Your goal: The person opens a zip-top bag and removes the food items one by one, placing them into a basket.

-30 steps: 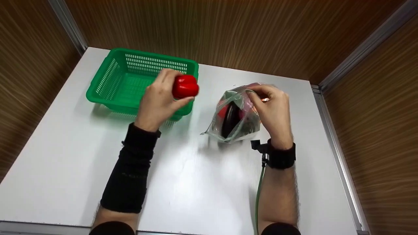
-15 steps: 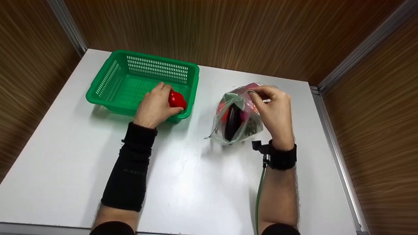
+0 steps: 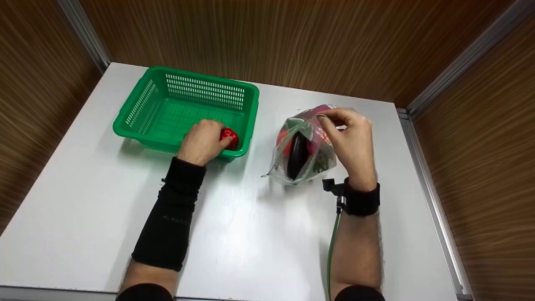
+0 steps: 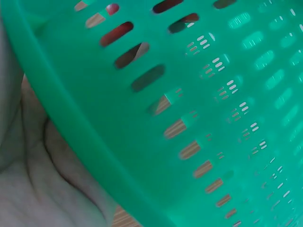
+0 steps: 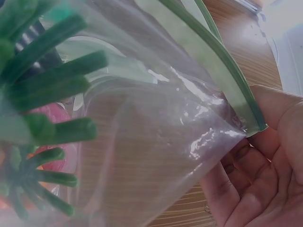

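My left hand [image 3: 202, 141] reaches over the near rim of the green plastic basket [image 3: 207, 78] and holds a red bell pepper [image 3: 230, 139] low in its right corner. In the left wrist view the palm [image 4: 47, 175] lies beyond the slotted basket wall [image 4: 94, 118], which hides most of the fingers. My right hand [image 3: 353, 138] pinches the top edge of a clear zip bag [image 3: 278, 165], keeping its mouth spread. Inside the bag sit a dark eggplant [image 3: 297, 155], red and pink items, and something with green stalks [image 5: 57, 75].
Both stand on a white table [image 3: 250, 234], the basket at back left and the bag right of it. Wood-grain panels [image 3: 284, 42] enclose the back and sides. A green cable [image 3: 332, 246] runs along the right forearm from its wrist camera.
My left hand has lowered the red bell pepper from above the basket's right side down into its near right corner. The right hand stays at the bag's edge.
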### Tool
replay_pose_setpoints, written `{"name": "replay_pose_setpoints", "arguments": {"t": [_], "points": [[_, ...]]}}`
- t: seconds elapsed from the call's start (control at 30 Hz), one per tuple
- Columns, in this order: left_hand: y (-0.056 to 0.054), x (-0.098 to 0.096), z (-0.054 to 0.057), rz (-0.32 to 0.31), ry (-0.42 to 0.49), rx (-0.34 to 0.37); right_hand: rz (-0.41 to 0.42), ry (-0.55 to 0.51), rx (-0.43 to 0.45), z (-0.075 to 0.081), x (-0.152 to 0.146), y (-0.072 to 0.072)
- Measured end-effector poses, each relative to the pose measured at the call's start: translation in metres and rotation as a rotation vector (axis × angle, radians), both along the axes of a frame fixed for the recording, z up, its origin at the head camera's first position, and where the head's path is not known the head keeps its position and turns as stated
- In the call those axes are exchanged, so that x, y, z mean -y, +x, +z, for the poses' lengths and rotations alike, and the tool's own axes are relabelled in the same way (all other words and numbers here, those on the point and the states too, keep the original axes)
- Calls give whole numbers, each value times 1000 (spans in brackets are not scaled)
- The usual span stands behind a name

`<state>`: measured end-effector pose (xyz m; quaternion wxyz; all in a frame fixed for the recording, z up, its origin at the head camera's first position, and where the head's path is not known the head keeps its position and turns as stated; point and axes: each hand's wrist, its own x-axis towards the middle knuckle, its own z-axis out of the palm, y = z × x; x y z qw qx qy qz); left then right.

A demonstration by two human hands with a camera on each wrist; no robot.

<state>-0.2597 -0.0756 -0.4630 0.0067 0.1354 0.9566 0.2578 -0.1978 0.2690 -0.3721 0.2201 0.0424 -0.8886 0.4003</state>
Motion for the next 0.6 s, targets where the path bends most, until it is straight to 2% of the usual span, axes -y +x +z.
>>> {"name": "replay_pose_setpoints", "arguments": {"t": [0.13, 0.23, 0.3, 0.43, 0.53, 0.6], "points": [[2, 0, 1, 9, 0, -2, 2, -6, 0, 0, 0, 0], [5, -1, 6, 2, 1, -30, 1, -7, 2, 0, 0, 0], [10, -4, 13, -11, 9, -69, 0, -10, 5, 0, 1, 0], [26, -15, 35, -60, 61, -147, -1, -8, 6, 1, 1, 0], [40, -26, 50, -120, 99, -211, 5, -16, 5, 1, 2, 0], [49, -33, 56, -160, 110, -271, 9, -26, 3, 0, 2, 0]]}}
